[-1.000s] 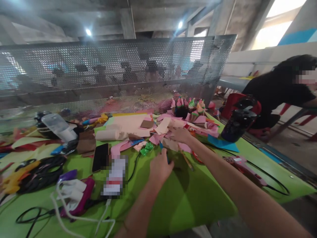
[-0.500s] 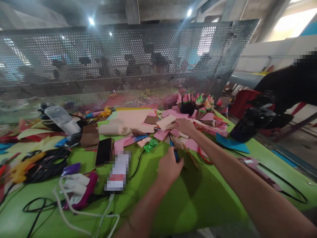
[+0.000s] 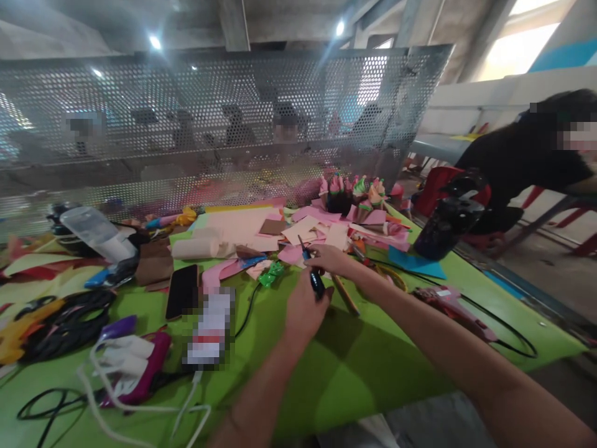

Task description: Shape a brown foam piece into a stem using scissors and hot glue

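Note:
My left hand [image 3: 305,305] is closed around the black-and-blue handle of what looks like a pair of scissors [image 3: 318,285], its dark pointed end facing away from me. My right hand [image 3: 332,260] meets it from the right, the fingers bent and pressed against the scissors just ahead of the handle. Beyond both hands, pink and cream paper scraps [image 3: 338,236] lie in a loose heap. A thin brownish stick [image 3: 346,295] rests on the green table [image 3: 354,373] beneath my right wrist.
On the left are a dark phone [image 3: 183,291], a lit phone [image 3: 209,330] on a white cable, and a magenta power strip [image 3: 156,367]. A pink glue gun [image 3: 459,311] and a dark bottle [image 3: 445,227] stand right. A perforated metal screen [image 3: 209,137] borders the back. A person in black [image 3: 517,155] sits to the right.
My right hand has drawn back from the paper scraps to the scissors in my left hand. The scissors have tilted, and the whole view has shifted slightly to the right.

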